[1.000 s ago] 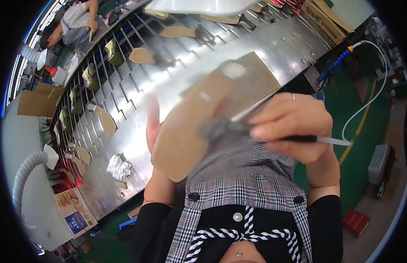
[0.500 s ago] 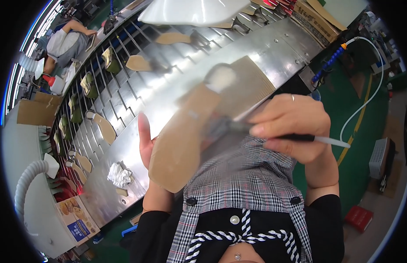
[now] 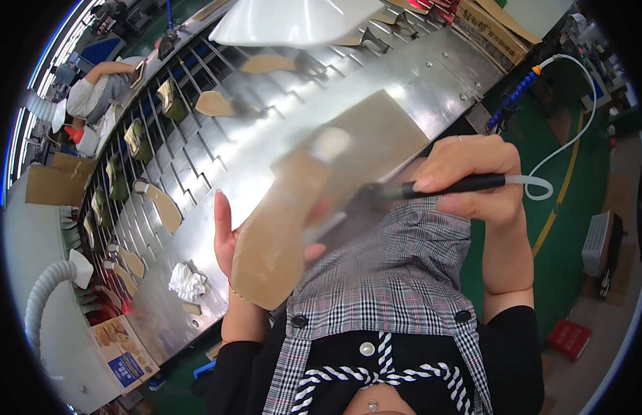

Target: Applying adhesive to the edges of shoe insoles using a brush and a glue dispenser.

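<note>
Raised slightly, the right hand (image 3: 476,166) clasps a hose-fed brush (image 3: 476,183); the left hand (image 3: 226,245), thumb spread, supports a tan shoe sole (image 3: 269,263) near a metal workbench (image 3: 161,304) and green floor (image 3: 591,166).

Between the left hand (image 3: 226,242) and the slatted rack (image 3: 186,159), bare metal counter (image 3: 248,162) leaves a passage; crumpled paper (image 3: 188,281) obstructs its near left end. A white hood (image 3: 293,24) overhangs the rack; a cardboard box (image 3: 490,36) stands far right.
</note>
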The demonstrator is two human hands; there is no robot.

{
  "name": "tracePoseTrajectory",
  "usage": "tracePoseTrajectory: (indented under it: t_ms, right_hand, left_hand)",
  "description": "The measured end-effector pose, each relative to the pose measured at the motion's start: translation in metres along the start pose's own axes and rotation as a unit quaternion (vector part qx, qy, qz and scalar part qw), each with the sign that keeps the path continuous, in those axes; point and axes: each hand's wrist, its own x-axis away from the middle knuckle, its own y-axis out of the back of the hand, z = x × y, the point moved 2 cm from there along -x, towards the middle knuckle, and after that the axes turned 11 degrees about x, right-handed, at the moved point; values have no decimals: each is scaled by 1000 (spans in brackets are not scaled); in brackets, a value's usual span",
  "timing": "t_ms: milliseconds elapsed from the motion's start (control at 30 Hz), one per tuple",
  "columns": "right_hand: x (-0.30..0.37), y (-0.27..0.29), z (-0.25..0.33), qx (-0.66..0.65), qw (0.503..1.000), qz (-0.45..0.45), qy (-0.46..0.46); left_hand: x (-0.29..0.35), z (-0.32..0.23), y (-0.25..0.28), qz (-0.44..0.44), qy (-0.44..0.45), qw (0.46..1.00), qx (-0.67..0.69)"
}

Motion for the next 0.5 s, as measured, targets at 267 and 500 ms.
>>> tracePoseTrajectory:
  t_ms: [267,500]
  right_hand:
    - [-2,-32,-3,35,994,-44,-91]
    - [-7,-75,15,256,960,-100,43]
  left_hand:
    - [24,-51,35,11,-5,990,-140]
    - [-6,-8,19,-29,-134,526,-839]
